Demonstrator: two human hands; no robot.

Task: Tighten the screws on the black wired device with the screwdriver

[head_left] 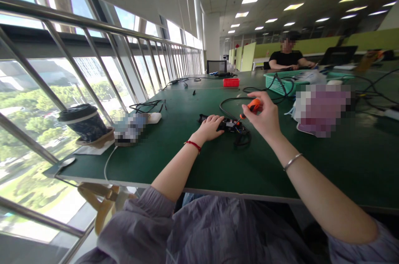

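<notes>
Black device lies on the green table, probably light and stiff, but fragile near its right end; its left body seems the safer hold. The left hand drapes over it; whether it grips, I cannot tell. The right hand pinches an orange screwdriver angled at it. Beyond sit a green basket, a red tray and a looping black cable crowding its far side.

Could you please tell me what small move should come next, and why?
Probably a small turn of the orange screwdriver: the right hand holds its handle, its shaft points down at the black device, and the left hand rests on that device.
</notes>
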